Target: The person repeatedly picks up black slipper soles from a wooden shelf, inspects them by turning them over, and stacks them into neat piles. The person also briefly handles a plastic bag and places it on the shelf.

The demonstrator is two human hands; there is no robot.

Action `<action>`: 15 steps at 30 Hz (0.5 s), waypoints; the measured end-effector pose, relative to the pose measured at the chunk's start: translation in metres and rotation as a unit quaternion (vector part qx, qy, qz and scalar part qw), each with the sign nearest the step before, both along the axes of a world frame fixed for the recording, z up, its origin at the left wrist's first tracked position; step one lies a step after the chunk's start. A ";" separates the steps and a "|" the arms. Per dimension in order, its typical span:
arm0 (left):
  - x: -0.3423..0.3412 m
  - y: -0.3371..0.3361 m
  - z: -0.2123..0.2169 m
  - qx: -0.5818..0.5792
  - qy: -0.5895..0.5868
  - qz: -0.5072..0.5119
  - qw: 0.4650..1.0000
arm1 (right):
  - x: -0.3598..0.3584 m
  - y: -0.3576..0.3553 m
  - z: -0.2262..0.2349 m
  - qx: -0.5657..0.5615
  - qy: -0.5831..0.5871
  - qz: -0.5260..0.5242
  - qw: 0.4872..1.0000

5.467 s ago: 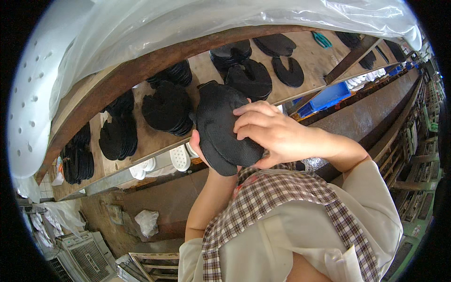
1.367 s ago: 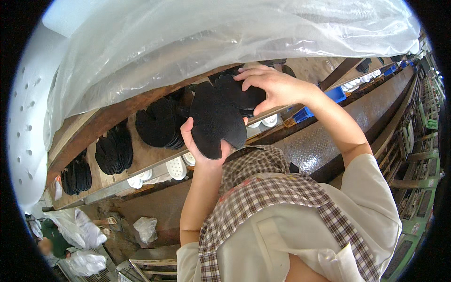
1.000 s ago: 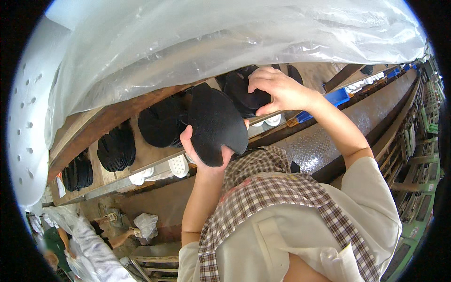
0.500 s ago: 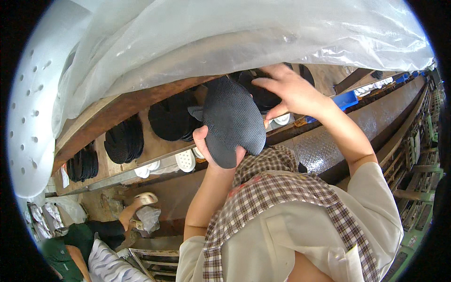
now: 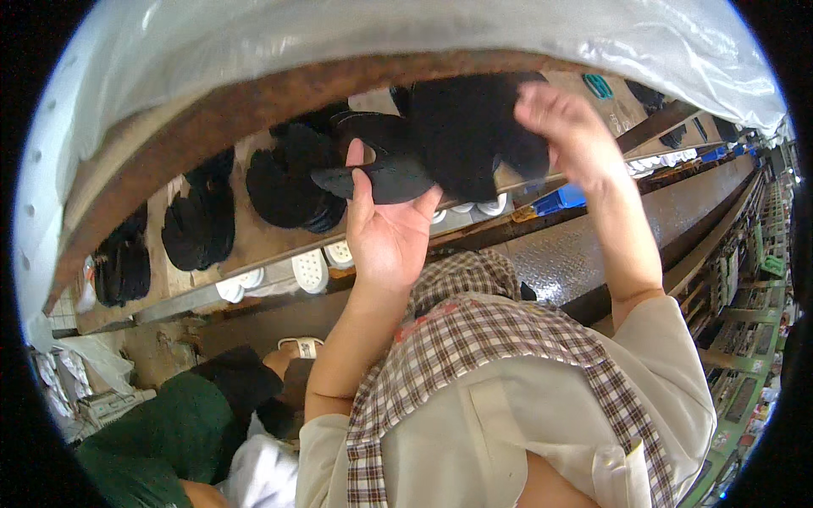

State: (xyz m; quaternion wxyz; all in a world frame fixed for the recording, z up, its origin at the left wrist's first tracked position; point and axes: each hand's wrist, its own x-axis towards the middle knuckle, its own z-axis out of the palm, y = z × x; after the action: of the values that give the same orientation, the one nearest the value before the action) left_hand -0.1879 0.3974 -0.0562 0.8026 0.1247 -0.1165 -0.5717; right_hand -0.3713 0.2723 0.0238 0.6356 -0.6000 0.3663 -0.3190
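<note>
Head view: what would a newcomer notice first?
Probably the left hand near the centre, gripping a curved black piece. Next, the blurred right hand at the right edge of a larger black shape, then the whitish plastic sheet across the top. A person in dark green stands out at lower left.

Below the grip, a brown-and-white checked apron (image 5: 474, 330) is covering a cream shirt (image 5: 440, 432); straps (image 5: 625, 415) are running shoulderward, red marks (image 5: 415, 328) are showing on the bib. Short sleeves (image 5: 659, 356) are ending near the elbows. Left hand (image 5: 391, 241), right hand (image 5: 584, 140): both going bare.
</note>
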 end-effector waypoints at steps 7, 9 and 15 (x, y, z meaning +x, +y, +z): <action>-0.002 0.014 -0.009 0.048 -0.065 -0.003 0.997 | 0.057 -0.099 -0.031 -0.181 0.135 -0.078 0.971; -0.003 0.015 -0.009 0.057 -0.065 0.032 0.996 | 0.075 -0.113 -0.041 -0.087 0.148 -0.110 0.979; -0.002 0.014 -0.011 0.111 -0.131 0.088 0.981 | 0.079 -0.136 -0.047 -0.146 0.172 -0.097 0.969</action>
State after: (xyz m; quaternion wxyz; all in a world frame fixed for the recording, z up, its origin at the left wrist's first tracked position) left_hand -0.1899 0.4110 -0.0676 0.8087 0.2968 -0.1445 -0.4869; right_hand -0.2925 0.1368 -0.0234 0.4345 -0.6935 0.4765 -0.3212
